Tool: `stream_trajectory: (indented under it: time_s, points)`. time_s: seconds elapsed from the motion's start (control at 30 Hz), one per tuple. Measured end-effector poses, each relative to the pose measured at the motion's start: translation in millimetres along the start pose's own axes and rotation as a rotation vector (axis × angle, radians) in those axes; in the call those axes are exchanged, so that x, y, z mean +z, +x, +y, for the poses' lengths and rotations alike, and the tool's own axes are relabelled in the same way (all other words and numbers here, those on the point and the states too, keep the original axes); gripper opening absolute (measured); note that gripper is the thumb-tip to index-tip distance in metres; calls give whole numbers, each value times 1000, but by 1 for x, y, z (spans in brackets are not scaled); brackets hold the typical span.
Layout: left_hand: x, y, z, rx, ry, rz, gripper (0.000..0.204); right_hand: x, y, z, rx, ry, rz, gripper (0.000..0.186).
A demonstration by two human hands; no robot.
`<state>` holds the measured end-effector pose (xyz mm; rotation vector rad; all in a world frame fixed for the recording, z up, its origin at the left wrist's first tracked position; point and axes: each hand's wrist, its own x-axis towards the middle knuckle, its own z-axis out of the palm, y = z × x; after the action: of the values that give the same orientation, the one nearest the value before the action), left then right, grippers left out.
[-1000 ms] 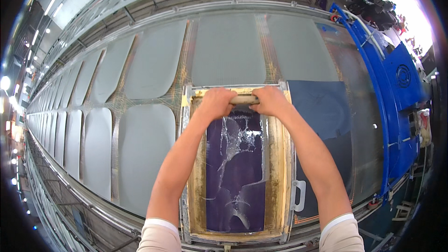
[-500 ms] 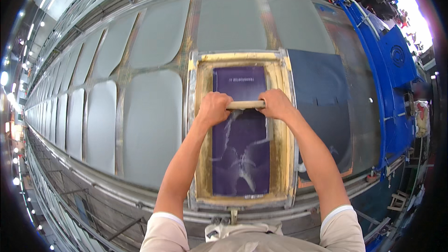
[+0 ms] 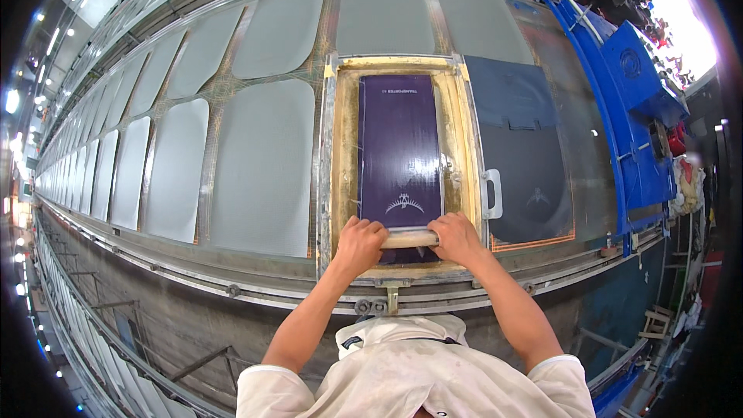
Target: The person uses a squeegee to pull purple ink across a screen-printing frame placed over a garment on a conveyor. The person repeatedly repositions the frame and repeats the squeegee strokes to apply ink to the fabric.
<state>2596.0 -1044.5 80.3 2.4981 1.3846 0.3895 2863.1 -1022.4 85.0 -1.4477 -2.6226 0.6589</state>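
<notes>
Both my hands grip a wooden-handled squeegee (image 3: pixel 410 238) near the close end of a framed printing screen. My left hand (image 3: pixel 361 243) is closed round its left end, and my right hand (image 3: pixel 457 237) round its right end. Under the blade lies the dark purple mesh (image 3: pixel 398 139), with a pale winged emblem and small pale lettering showing in it. Yellowed tape lines the screen frame (image 3: pixel 328 162), which rests flat on the long table. The blade's lower edge is mostly hidden by the handle and my fingers.
Grey panels (image 3: pixel 267 162) lie in two rows along the table to the left and far side. Right of the frame is a dark panel (image 3: pixel 518 147) with a faint emblem; a white handle (image 3: pixel 494 195) sits beside it. A blue machine (image 3: pixel 631 139) stands farther right. A metal rail (image 3: pixel 232 289) runs along the near edge.
My hands have drawn the squeegee toward me, from the screen's middle to its near end. Whitish smears on the mesh are gone, and the emblem shows clearly. My view has shifted somewhat.
</notes>
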Motion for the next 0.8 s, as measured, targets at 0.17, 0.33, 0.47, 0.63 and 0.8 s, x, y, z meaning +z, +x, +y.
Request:
stream_trajectory:
  time_s: [0.17,0.33,0.47,0.63,0.8]
  points:
    - [-17,56,-31,-13,15,-103,24,-35,56,27,13,-41,-141,25]
    - [-30,190,-117,2,76,-10,22,-92,184,92,42,-111,-63,29]
    - [-34,290,-175,-14,148,15,19,-127,274,142,84,-72,9,31]
    - [-37,352,-207,-123,78,-28,20,-139,338,180,167,-63,-7,37]
    - [-30,340,-206,-101,-16,41,17,-142,333,168,224,1,-35,37]
